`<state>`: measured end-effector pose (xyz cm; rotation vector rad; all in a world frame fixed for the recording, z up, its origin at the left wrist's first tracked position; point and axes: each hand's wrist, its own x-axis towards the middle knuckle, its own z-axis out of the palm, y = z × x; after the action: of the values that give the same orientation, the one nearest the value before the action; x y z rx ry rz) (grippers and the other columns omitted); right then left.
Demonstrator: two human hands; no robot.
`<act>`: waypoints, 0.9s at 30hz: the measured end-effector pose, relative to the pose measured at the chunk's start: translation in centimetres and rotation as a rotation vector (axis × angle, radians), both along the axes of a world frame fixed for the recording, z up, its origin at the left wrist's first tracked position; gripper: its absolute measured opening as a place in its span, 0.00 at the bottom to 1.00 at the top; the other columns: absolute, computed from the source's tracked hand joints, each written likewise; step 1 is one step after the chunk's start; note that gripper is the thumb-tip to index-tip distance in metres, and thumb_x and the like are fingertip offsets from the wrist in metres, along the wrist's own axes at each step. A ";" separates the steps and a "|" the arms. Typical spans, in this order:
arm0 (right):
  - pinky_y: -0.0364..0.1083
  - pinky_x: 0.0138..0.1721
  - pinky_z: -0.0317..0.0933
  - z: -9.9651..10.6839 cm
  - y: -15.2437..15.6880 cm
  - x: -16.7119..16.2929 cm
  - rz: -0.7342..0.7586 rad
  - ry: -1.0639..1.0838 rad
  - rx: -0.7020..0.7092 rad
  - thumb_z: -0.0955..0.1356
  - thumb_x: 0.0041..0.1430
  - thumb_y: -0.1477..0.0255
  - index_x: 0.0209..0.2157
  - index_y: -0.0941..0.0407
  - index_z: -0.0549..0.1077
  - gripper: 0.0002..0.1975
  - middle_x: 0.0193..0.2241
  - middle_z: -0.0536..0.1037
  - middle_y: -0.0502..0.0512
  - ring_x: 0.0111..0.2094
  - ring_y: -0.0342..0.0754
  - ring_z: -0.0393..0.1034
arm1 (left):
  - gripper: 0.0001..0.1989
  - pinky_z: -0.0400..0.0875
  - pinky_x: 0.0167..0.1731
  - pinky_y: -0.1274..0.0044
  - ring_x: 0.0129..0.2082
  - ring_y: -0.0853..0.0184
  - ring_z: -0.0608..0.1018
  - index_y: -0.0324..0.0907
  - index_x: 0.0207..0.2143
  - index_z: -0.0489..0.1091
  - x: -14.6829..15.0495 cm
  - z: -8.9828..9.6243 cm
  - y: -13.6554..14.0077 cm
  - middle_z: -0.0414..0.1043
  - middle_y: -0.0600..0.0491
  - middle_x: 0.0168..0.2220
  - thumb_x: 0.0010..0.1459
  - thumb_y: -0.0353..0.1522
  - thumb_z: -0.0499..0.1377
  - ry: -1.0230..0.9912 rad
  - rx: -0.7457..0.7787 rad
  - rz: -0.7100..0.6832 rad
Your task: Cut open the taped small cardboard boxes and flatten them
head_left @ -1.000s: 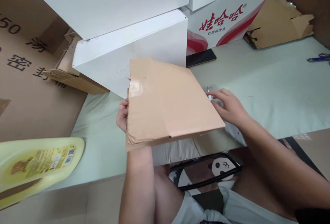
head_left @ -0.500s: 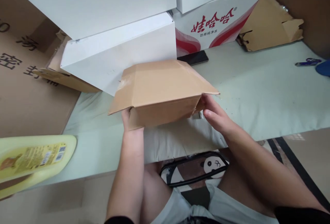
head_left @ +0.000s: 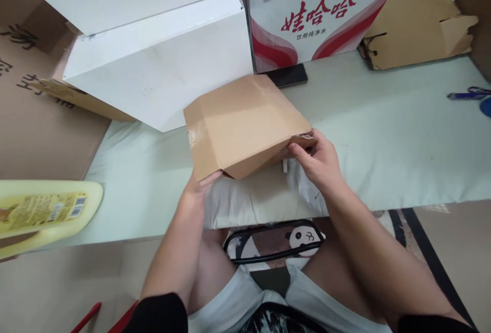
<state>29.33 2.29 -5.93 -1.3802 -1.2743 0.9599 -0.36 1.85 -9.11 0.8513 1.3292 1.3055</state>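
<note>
A brown cardboard box [head_left: 249, 120], with flaps and a strip of clear tape at its left end, is held tilted above the near part of the cloth-covered table. My left hand [head_left: 197, 184] is closed at its near left corner; most of those fingers are hidden under the cardboard. At the near right corner my right hand [head_left: 316, 156] pinches a folded flap, thumb in front and fingers behind. Below the box, close to my right hand, a small pale upright piece [head_left: 285, 165] shows, too little of it to name.
White boxes [head_left: 161, 62] and a white-and-red printed carton [head_left: 322, 21] line the back, a black phone [head_left: 287, 75] before them. Flattened cardboard [head_left: 414, 26] and blue scissors [head_left: 466, 95] lie right. A yellow bottle [head_left: 49, 215] is at left on the green tablecloth [head_left: 383, 133].
The box has turned and its left end has swung round toward me. My right hand has closed on the right flap, which is now folded in. The view has shifted slightly.
</note>
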 end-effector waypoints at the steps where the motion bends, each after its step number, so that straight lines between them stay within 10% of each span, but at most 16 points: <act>1: 0.46 0.30 0.60 0.0 0.0 0.2 -0.018 -0.007 0.001 0.73 0.52 0.56 0.30 0.52 0.69 0.16 0.26 0.76 0.49 0.28 0.47 0.67 | 0.26 0.80 0.49 0.62 0.50 0.47 0.82 0.47 0.29 0.76 0.1 0.2 -0.1 0.80 0.51 0.33 0.25 0.34 0.81 0.027 0.002 -0.035; 6: 0.46 0.30 0.59 0.3 -0.2 1.1 -0.045 -0.024 0.120 0.69 0.59 0.51 0.30 0.52 0.68 0.18 0.25 0.72 0.48 0.28 0.46 0.64 | 0.26 0.78 0.51 0.64 0.48 0.49 0.82 0.46 0.28 0.75 1.6 2.0 -0.1 0.78 0.50 0.30 0.25 0.41 0.81 0.303 0.162 -0.129; 12: 0.46 0.26 0.52 0.3 -0.7 1.6 -0.130 -0.022 0.262 0.65 0.64 0.45 0.23 0.52 0.62 0.27 0.20 0.62 0.47 0.24 0.45 0.55 | 0.21 0.80 0.32 0.71 0.28 0.58 0.81 0.41 0.26 0.76 2.8 4.6 -1.0 0.77 0.51 0.24 0.37 0.44 0.78 0.530 0.071 -0.130; 19: 0.44 0.23 0.52 0.6 -0.4 1.1 -0.285 -0.006 0.094 0.70 0.60 0.60 0.25 0.52 0.62 0.17 0.20 0.62 0.46 0.23 0.43 0.55 | 0.13 0.76 0.22 0.73 0.22 0.60 0.81 0.42 0.32 0.81 -0.4 7.2 -1.6 0.83 0.46 0.31 0.41 0.34 0.73 0.239 -0.312 -1.056; 20: 0.44 0.23 0.51 0.6 -0.3 1.1 -0.288 0.018 0.067 0.69 0.60 0.61 0.25 0.52 0.64 0.15 0.20 0.62 0.46 0.23 0.44 0.56 | 0.13 0.76 0.22 0.72 0.22 0.60 0.81 0.41 0.32 0.81 -1.1 6.9 -1.4 0.83 0.45 0.31 0.41 0.34 0.73 0.171 -0.327 -1.028; 23: 0.44 0.23 0.51 0.2 -0.3 1.3 -0.284 0.093 0.025 0.67 0.58 0.64 0.25 0.52 0.66 0.10 0.20 0.62 0.46 0.23 0.44 0.55 | 0.10 0.67 0.16 0.78 0.15 0.68 0.72 0.44 0.24 0.74 -2.2 5.0 -0.4 0.69 0.57 0.16 0.44 0.37 0.71 0.136 -0.141 -0.336; 27: 0.44 0.22 0.48 -0.2 -0.4 1.1 -0.226 0.145 -0.004 0.67 0.52 0.65 0.25 0.53 0.67 0.07 0.19 0.61 0.45 0.22 0.43 0.53 | 0.17 0.76 0.27 0.73 0.29 0.59 0.80 0.46 0.29 0.73 -2.0 2.1 0.6 0.74 0.57 0.22 0.37 0.29 0.76 0.147 -0.104 -0.091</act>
<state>30.45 1.86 -6.10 -1.3978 -0.9857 0.8886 -2.34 2.42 -7.05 0.9385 1.4429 1.1113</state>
